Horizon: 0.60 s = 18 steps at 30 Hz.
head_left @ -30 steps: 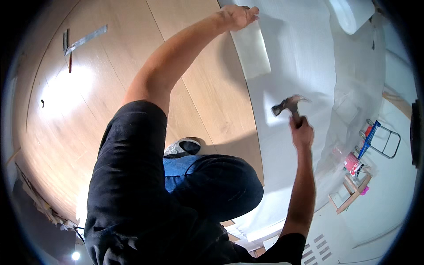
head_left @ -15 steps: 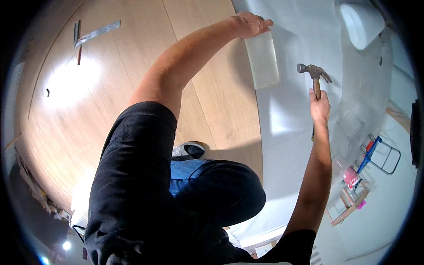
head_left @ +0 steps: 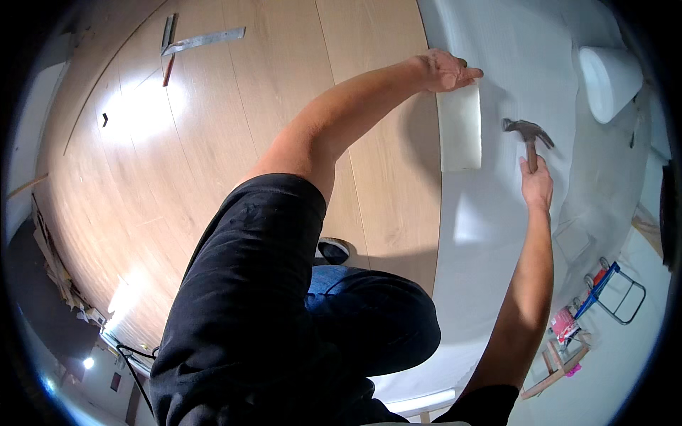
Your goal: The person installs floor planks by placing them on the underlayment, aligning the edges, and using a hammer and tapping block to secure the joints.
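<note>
Right hand [head_left: 538, 186], clenched, has swung the brown-handled claw hammer [head_left: 528, 131] farther right, clear of the pale oblong block [head_left: 460, 135]; left hand [head_left: 449, 72] atop, grip unclear.

This place seems to be an indoor building site, most likely a room under renovation, because wooden planks [head_left: 277, 85] end in a long edge beside a loose white sheet [head_left: 490, 248], and a white roll [head_left: 609, 85], a metal square [head_left: 206, 41], a hammer [head_left: 529, 131] and a blue trolley [head_left: 595, 292] are seen there.
</note>
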{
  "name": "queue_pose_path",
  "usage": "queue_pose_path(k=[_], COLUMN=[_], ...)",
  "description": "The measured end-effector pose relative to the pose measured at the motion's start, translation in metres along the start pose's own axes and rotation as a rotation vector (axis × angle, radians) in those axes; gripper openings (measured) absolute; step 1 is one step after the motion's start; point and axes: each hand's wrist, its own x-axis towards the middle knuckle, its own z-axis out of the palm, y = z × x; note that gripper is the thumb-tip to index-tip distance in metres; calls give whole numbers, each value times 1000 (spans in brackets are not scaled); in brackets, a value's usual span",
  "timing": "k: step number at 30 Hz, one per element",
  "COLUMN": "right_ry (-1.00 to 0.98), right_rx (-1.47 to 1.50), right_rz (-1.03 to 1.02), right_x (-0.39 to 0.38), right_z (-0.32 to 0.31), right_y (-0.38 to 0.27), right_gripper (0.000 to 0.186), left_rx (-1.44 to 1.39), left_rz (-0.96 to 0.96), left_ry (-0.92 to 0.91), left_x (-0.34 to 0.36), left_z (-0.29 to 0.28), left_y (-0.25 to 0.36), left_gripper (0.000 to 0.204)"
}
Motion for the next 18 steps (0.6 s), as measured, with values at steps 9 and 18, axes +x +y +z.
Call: queue_pose_path(k=[9,18], right_ry=[-90,-89], right_rx=[-21,-23], right_rz=[-150,-144], right_x=[-5,-9], right_z=[-16,4], right_y=[-22,-37], right_gripper=[50,53], left_rx=[38,-33], left_rz=[30,66], left_ry=[49,111], left_x=[0,6], left_z=[7,22], left_y=[-4,-10], left_gripper=[44,45])
